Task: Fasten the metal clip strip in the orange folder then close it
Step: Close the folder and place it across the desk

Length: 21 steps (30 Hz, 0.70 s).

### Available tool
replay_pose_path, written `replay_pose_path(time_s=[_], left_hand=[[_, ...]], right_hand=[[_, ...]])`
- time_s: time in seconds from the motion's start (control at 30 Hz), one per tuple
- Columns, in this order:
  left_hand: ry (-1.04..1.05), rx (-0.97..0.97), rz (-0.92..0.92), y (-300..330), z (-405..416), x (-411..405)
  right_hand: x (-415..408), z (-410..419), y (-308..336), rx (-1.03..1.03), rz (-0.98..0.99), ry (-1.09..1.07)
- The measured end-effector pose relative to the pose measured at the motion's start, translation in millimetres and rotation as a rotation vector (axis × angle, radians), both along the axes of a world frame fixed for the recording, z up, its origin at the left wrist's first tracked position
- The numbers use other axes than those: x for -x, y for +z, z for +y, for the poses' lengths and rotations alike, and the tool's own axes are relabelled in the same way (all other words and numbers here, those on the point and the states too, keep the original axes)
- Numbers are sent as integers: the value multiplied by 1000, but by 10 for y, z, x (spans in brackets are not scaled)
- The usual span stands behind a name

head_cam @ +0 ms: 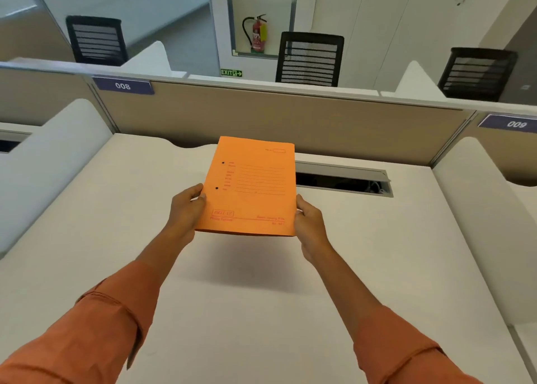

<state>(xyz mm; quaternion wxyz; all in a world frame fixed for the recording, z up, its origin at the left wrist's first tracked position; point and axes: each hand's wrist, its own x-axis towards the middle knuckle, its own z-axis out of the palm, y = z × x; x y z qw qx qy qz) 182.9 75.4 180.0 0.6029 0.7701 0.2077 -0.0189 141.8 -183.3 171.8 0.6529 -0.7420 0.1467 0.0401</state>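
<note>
Closed folder held up over the tabletop
We've got the left hand and right hand each clamped on a near corner, long axis pointing away, punched spine side by our left.

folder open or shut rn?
Shut. The folder shows only its printed front cover, held off the desk by left hand and right hand.
</note>
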Motion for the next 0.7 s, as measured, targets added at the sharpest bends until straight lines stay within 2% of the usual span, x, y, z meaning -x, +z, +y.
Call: replay_pose_path(time_s=[0.23, 0.57, 0.7], left_hand=[[60, -19, 56, -273, 528, -553], [73, -58, 137, -661, 847, -1112], [1, -99, 168, -779, 955, -1293]], right_hand=[[-631, 527, -36, 25, 57, 112], [-1164, 931, -419, -14, 148, 105], [-1259, 958, -529, -34, 157, 72]])
